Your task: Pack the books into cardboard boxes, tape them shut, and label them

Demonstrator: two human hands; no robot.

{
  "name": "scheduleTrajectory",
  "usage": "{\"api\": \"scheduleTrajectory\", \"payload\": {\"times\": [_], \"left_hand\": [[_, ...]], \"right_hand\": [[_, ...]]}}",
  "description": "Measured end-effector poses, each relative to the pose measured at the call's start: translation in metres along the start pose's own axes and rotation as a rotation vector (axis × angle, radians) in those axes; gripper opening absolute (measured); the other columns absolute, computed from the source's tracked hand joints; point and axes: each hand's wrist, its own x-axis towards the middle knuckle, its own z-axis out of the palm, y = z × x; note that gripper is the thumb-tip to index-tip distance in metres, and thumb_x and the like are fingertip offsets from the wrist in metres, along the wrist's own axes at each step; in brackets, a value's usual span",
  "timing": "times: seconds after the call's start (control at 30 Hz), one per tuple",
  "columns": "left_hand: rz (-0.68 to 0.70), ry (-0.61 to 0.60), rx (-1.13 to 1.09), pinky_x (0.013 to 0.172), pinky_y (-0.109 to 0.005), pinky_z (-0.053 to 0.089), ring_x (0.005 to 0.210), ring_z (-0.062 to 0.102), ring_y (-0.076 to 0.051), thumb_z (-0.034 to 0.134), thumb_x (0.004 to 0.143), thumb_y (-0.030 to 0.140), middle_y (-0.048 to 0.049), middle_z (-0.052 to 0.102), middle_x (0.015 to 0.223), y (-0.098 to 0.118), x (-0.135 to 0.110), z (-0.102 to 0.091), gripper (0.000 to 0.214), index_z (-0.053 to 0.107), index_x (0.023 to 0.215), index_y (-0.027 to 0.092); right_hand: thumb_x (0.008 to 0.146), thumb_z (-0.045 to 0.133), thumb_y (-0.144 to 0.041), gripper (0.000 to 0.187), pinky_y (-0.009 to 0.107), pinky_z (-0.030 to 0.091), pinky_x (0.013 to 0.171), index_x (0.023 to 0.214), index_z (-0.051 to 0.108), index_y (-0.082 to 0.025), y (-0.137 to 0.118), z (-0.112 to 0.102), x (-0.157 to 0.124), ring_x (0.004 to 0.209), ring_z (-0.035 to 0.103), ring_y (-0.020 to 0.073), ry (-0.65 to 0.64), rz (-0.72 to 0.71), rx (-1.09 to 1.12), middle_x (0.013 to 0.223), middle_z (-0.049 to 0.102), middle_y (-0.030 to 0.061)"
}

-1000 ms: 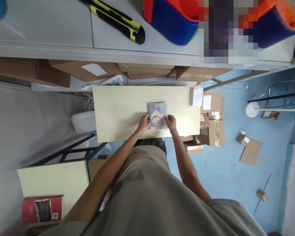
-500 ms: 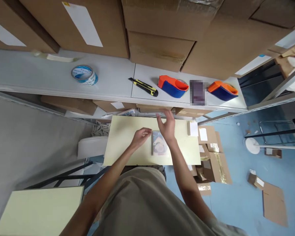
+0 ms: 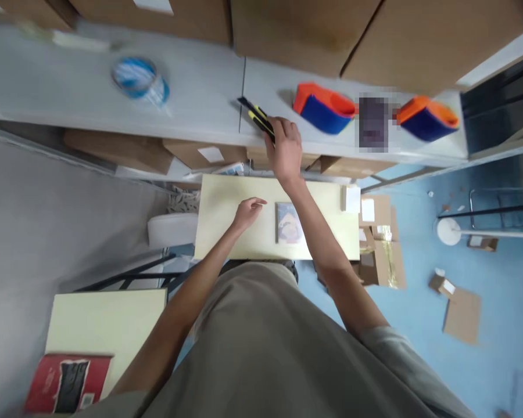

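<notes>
My right hand [image 3: 285, 150] is up at the grey shelf [image 3: 200, 104], its fingers closed round the near end of a black and yellow utility knife [image 3: 256, 116]. My left hand [image 3: 247, 210] hovers over the pale yellow table [image 3: 226, 220], fingers loosely curled and holding nothing, a little left of a small wrapped book [image 3: 288, 223] that lies flat on the table.
On the shelf are a roll of blue-printed tape [image 3: 139, 79], two orange and blue tape dispensers [image 3: 325, 107] [image 3: 427, 121] and cardboard boxes [image 3: 296, 29] behind. A white pad [image 3: 351, 198] sits at the table's right end. A red book [image 3: 67, 383] lies on a second table at lower left. Cardboard scraps litter the blue floor [image 3: 457, 313].
My right hand has left the book, risen to the shelf and closed on the utility knife. My left hand has let go of the book and drawn slightly left.
</notes>
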Motion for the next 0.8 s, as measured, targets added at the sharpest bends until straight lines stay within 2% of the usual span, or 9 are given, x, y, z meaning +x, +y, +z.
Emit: {"api": "scheduleTrajectory", "payload": {"times": [0.1,0.2,0.3,0.4,0.47,0.57,0.67,0.8], "left_hand": [[-0.070,-0.064,0.205,0.102,-0.047,0.063,0.106,0.077,-0.028,0.065,0.082,0.008,-0.0132,0.078,0.123,-0.055,-0.006,0.031,0.035,0.077,0.113,0.019],[0.085,-0.117,0.373,0.123,-0.053,0.049,0.141,0.060,-0.035,0.071,0.079,0.006,-0.0192,0.065,0.146,-0.098,-0.017,0.058,0.056,0.069,0.134,0.016],[0.217,-0.183,0.418,0.137,-0.056,0.028,0.165,0.031,-0.038,0.075,0.081,0.009,-0.0224,0.049,0.163,-0.119,-0.020,0.076,0.070,0.058,0.148,0.012],[0.246,-0.242,0.405,0.140,-0.058,0.020,0.170,0.018,-0.039,0.078,0.085,0.021,-0.0212,0.044,0.169,-0.123,-0.018,0.091,0.074,0.053,0.154,0.012],[0.265,-0.266,0.379,0.141,-0.060,0.016,0.170,0.018,-0.039,0.078,0.087,0.028,-0.0192,0.044,0.169,-0.121,-0.015,0.099,0.075,0.052,0.155,0.015],[0.306,-0.327,0.347,0.141,-0.062,0.007,0.168,0.025,-0.038,0.077,0.089,0.034,-0.0174,0.049,0.167,-0.115,-0.012,0.104,0.074,0.052,0.156,0.018],[0.308,-0.347,0.373,0.140,-0.064,0.009,0.167,0.028,-0.039,0.076,0.091,0.040,-0.0176,0.050,0.167,-0.112,-0.008,0.096,0.074,0.053,0.157,0.018],[0.263,-0.264,0.460,0.137,-0.066,0.019,0.169,0.018,-0.043,0.074,0.093,0.046,-0.0197,0.042,0.172,-0.111,0.007,0.073,0.076,0.052,0.159,0.015]], "right_hand": [[0.117,0.014,-0.045,0.060,0.068,0.042,0.120,0.167,0.039,-0.022,0.011,0.008,-0.080,0.153,0.043,0.0402,-0.028,0.049,0.049,0.158,0.046,0.0147],[0.117,0.026,-0.047,0.056,0.065,0.045,0.120,0.165,0.043,-0.024,0.018,0.017,-0.164,0.152,0.044,0.0390,-0.146,0.201,0.076,0.158,0.048,0.0160],[0.114,0.039,-0.043,0.051,0.062,0.047,0.121,0.159,0.051,-0.022,0.026,0.023,-0.234,0.147,0.050,0.0358,-0.224,0.411,0.111,0.152,0.056,0.0183],[0.110,0.047,-0.041,0.051,0.054,0.055,0.115,0.157,0.054,-0.021,0.032,0.023,-0.282,0.141,0.057,0.0333,-0.247,0.612,0.161,0.149,0.058,0.0195],[0.107,0.050,-0.041,0.054,0.048,0.062,0.106,0.157,0.054,-0.022,0.033,0.022,-0.302,0.134,0.063,0.0316,-0.250,0.725,0.173,0.149,0.056,0.0190],[0.102,0.054,-0.041,0.057,0.043,0.066,0.096,0.156,0.056,-0.022,0.032,0.028,-0.311,0.122,0.070,0.0299,-0.263,0.815,0.144,0.150,0.055,0.0179],[0.100,0.054,-0.039,0.057,0.043,0.064,0.095,0.154,0.058,-0.020,0.034,0.046,-0.300,0.117,0.071,0.0304,-0.321,0.795,0.102,0.148,0.059,0.0175],[0.102,0.050,-0.032,0.060,0.041,0.060,0.096,0.160,0.054,-0.019,0.045,0.078,-0.268,0.115,0.071,0.0311,-0.454,0.709,0.051,0.142,0.067,0.0165]]}}
